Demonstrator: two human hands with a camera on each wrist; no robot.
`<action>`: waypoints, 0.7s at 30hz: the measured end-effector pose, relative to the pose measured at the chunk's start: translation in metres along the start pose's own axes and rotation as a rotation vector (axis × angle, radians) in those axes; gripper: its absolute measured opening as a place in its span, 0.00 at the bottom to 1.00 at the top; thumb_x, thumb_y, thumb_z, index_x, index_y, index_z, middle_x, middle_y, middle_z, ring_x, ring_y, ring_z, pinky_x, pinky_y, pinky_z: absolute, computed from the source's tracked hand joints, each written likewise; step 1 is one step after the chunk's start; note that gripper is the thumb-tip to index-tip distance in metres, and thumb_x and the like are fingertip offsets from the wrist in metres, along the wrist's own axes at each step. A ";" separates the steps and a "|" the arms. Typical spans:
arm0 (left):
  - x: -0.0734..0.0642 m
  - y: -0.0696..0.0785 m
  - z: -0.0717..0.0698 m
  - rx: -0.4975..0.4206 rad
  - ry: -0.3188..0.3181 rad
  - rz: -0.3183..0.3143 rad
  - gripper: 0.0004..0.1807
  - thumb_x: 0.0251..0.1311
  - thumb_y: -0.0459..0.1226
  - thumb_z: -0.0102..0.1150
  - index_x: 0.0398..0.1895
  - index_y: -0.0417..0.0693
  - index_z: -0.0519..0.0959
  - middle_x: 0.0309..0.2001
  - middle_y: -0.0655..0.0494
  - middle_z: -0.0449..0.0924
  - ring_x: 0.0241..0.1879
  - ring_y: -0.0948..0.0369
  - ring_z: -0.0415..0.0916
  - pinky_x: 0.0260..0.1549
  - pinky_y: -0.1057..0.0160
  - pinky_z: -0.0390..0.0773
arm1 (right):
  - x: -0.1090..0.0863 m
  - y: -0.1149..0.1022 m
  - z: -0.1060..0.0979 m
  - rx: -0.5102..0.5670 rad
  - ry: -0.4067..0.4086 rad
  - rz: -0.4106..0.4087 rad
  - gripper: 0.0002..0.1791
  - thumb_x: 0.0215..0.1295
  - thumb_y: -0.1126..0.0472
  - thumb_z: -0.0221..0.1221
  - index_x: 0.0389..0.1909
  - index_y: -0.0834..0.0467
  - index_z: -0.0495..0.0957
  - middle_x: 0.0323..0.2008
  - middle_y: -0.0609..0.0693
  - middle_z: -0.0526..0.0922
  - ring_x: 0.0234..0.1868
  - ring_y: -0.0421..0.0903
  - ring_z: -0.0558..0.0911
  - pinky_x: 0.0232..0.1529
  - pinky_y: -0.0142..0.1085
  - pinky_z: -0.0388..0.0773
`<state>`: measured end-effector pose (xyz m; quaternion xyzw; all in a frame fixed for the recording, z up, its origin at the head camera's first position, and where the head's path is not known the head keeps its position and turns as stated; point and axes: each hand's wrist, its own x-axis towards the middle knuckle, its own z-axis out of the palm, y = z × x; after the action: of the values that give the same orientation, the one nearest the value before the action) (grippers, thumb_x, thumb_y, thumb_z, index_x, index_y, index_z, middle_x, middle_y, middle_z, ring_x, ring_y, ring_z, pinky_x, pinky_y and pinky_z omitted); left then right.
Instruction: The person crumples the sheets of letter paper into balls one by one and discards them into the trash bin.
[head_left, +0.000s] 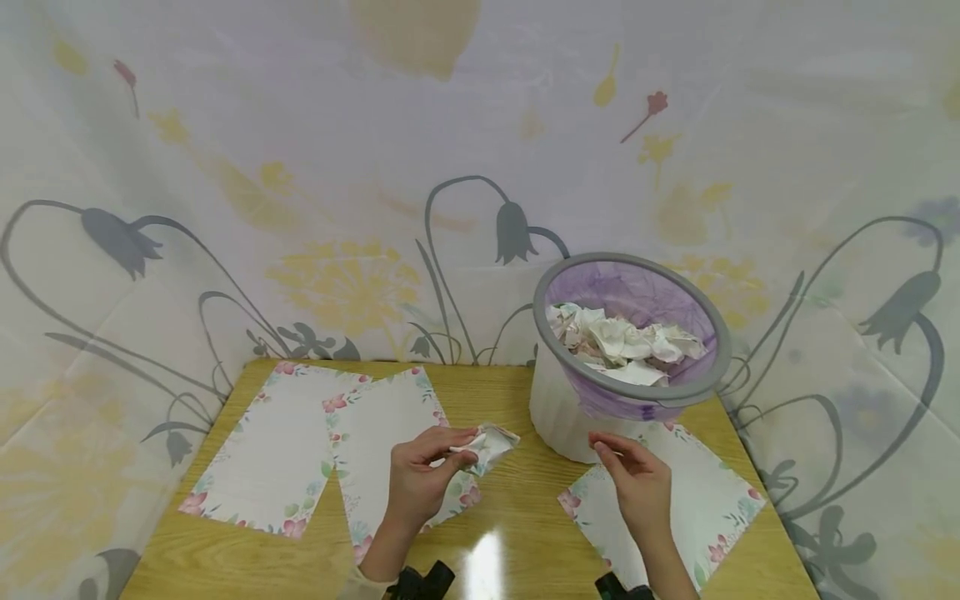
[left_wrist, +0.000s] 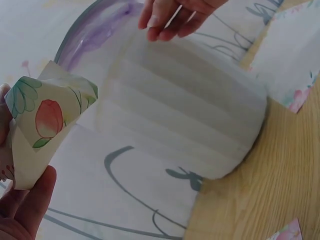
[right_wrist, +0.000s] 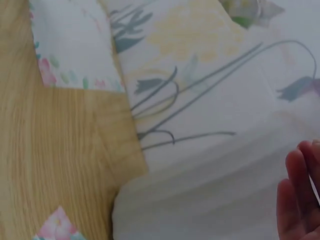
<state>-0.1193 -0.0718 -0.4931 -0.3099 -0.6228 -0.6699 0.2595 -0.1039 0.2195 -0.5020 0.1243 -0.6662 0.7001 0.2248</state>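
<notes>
My left hand point(head_left: 422, 475) pinches a crumpled sheet of floral paper point(head_left: 491, 448) between thumb and fingers, raised over the table. A red tulip print shows on that paper point(left_wrist: 49, 117) in the left wrist view. My right hand point(head_left: 639, 483) holds nothing, its fingers loosely bent in front of the white ribbed bin point(head_left: 558, 408). Also in the right wrist view, the right hand point(right_wrist: 300, 195) appears at the right edge. The bin has a grey rim and a purple liner point(head_left: 660, 300), with several crumpled papers point(head_left: 622, 337) inside.
Two flat flower-bordered sheets point(head_left: 273, 450) lie overlapping on the left of the wooden table point(head_left: 510, 500). Another bordered sheet point(head_left: 690, 500) lies at the right, under my right hand and beside the bin. A floral curtain point(head_left: 300, 167) hangs behind the table.
</notes>
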 end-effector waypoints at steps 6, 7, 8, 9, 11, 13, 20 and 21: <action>0.002 0.005 0.000 -0.006 -0.002 -0.023 0.17 0.48 0.17 0.67 0.43 0.33 0.86 0.40 0.39 0.86 0.39 0.57 0.84 0.26 0.69 0.81 | 0.010 -0.004 -0.043 0.029 0.183 -0.036 0.08 0.62 0.85 0.55 0.41 0.86 0.75 0.36 0.52 0.89 0.35 0.42 0.87 0.42 0.30 0.82; 0.002 0.005 0.000 -0.006 -0.001 -0.022 0.16 0.49 0.17 0.67 0.43 0.33 0.86 0.40 0.38 0.86 0.39 0.57 0.84 0.26 0.69 0.81 | 0.014 -0.006 -0.050 0.046 0.220 -0.048 0.08 0.62 0.85 0.55 0.41 0.87 0.74 0.36 0.52 0.89 0.34 0.43 0.87 0.41 0.30 0.82; 0.002 0.006 0.000 -0.007 0.000 -0.021 0.16 0.49 0.17 0.67 0.43 0.33 0.86 0.40 0.38 0.86 0.39 0.57 0.85 0.27 0.69 0.81 | 0.018 -0.010 -0.056 0.064 0.259 -0.055 0.08 0.62 0.85 0.55 0.42 0.88 0.73 0.35 0.53 0.89 0.33 0.43 0.87 0.41 0.30 0.82; 0.002 0.006 0.000 -0.006 0.001 -0.021 0.16 0.49 0.17 0.67 0.43 0.33 0.86 0.40 0.38 0.86 0.39 0.57 0.85 0.27 0.69 0.82 | 0.022 -0.013 -0.061 0.079 0.298 -0.064 0.09 0.63 0.84 0.55 0.42 0.88 0.73 0.35 0.54 0.89 0.33 0.43 0.87 0.40 0.29 0.82; 0.002 0.006 0.000 -0.006 0.002 -0.025 0.16 0.48 0.17 0.67 0.43 0.32 0.86 0.40 0.38 0.86 0.38 0.57 0.85 0.28 0.69 0.82 | 0.032 -0.021 -0.072 0.086 0.382 -0.077 0.09 0.63 0.83 0.56 0.41 0.87 0.74 0.34 0.54 0.89 0.32 0.43 0.87 0.39 0.28 0.82; 0.002 0.006 0.000 -0.007 0.002 -0.027 0.17 0.48 0.16 0.67 0.43 0.32 0.85 0.40 0.38 0.85 0.38 0.57 0.85 0.28 0.68 0.83 | 0.043 -0.029 -0.081 0.014 0.456 -0.080 0.09 0.63 0.80 0.59 0.41 0.84 0.77 0.33 0.52 0.89 0.34 0.41 0.86 0.39 0.26 0.81; -0.001 0.004 -0.001 -0.022 0.007 -0.025 0.18 0.46 0.14 0.66 0.42 0.30 0.85 0.39 0.35 0.85 0.39 0.57 0.85 0.31 0.66 0.84 | 0.078 -0.056 -0.098 -0.389 0.502 -0.024 0.13 0.68 0.68 0.61 0.47 0.74 0.82 0.43 0.41 0.87 0.47 0.38 0.81 0.43 0.23 0.75; -0.001 0.004 -0.002 -0.026 0.008 -0.026 0.19 0.45 0.13 0.66 0.42 0.30 0.85 0.40 0.35 0.84 0.40 0.57 0.85 0.31 0.66 0.84 | 0.082 -0.059 -0.099 -0.449 0.483 -0.026 0.13 0.69 0.67 0.60 0.48 0.73 0.82 0.44 0.40 0.86 0.49 0.37 0.80 0.43 0.23 0.74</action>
<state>-0.1158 -0.0739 -0.4915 -0.3023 -0.6170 -0.6825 0.2492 -0.1340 0.3298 -0.4191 -0.0895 -0.7295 0.5422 0.4072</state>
